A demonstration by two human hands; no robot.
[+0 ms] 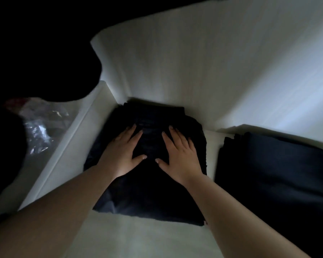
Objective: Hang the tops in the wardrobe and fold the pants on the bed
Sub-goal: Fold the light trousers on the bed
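At frame centre, folded dark pants [147,164] lay on the white bed [194,71]. The left hand [123,155] and right hand [181,157] pressed flat on them, each grip spread, fingers straight. Another dark folded garment [274,174] lay at right.

Right dark garment [280,170] cut off by frame edge.

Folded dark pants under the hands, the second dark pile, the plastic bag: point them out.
folded dark pants [149,192], head view, near flap.
second dark pile [276,174], head view, top face.
plastic bag [39,127], head view, crinkled middle.
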